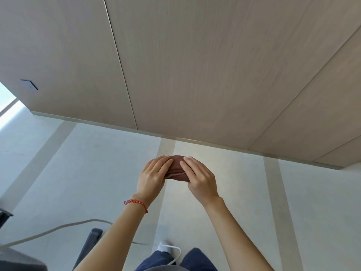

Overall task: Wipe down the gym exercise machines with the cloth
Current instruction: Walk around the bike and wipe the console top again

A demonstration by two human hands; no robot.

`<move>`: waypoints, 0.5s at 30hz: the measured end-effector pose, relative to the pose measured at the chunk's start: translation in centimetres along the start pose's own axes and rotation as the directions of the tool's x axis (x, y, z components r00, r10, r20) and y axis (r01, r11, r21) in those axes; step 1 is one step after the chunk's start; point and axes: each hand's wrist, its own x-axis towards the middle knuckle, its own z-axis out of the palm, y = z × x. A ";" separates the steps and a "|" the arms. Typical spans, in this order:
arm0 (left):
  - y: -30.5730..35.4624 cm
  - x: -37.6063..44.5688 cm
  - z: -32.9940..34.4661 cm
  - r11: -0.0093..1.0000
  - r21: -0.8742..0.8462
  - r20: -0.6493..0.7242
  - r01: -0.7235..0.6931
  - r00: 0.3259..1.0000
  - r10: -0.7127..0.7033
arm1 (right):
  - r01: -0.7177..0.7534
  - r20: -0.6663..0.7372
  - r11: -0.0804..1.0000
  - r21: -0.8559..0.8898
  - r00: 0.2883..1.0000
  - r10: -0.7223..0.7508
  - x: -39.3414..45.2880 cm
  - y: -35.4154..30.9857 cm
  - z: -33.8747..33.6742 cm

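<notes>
both bare arms reach forward, the left hand and right hand meeting at chest height over a pale floor. each grip curls around a folded, reddish-brown terry cloth held between them, fingers on top. a red beaded bracelet circles the left wrist. wood-grain wall panels stand ahead.

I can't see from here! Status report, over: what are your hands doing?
Left hand and right hand both hold the folded reddish cloth. Held above the floor, touching no machine. Nothing in the way.
</notes>
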 end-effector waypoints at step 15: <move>-7.5 9.5 6.4 0.986 0.104 -0.064 0.131 0.990 -0.125 | 0.130 -0.001 0.985 0.116 0.991 -0.131 9.8 10.1 9.9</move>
